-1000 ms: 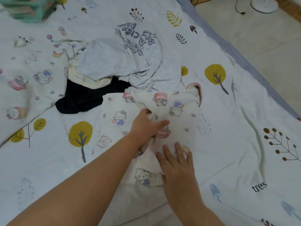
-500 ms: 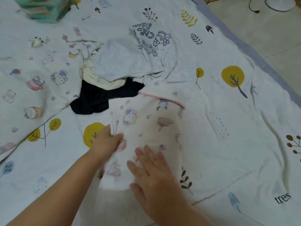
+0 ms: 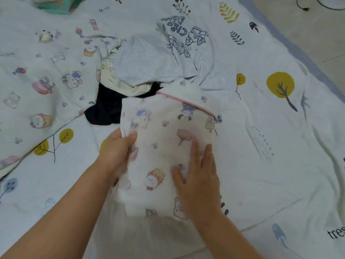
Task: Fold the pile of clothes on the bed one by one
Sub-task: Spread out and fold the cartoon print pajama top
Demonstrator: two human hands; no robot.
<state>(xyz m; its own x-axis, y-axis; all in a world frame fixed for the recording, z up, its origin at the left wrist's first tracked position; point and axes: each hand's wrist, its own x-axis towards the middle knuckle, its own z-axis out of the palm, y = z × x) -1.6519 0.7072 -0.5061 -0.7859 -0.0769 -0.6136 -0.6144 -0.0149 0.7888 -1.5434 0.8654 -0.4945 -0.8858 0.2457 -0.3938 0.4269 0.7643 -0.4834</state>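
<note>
A white garment with cartoon prints and a pink trim [image 3: 164,146] lies folded into a narrow panel on the bed in front of me. My left hand [image 3: 117,150] grips its left edge, thumb on top and fingers underneath. My right hand [image 3: 197,176] lies flat on its lower right part with fingers spread. Behind it sits the pile: a light grey top with a line-drawn cartoon print [image 3: 168,55], a cream piece [image 3: 119,81] and a black garment [image 3: 106,109].
The bed sheet [image 3: 261,165] is white with yellow trees and leaves. A cartoon-printed quilt [image 3: 46,81] covers the left side. A teal object [image 3: 54,4] sits at the top left. The bed edge and tiled floor [image 3: 317,43] run along the upper right.
The left hand carried the garment's side over from right to left, narrowing it into a panel. The right hand slid down and now lies flat on its lower right part.
</note>
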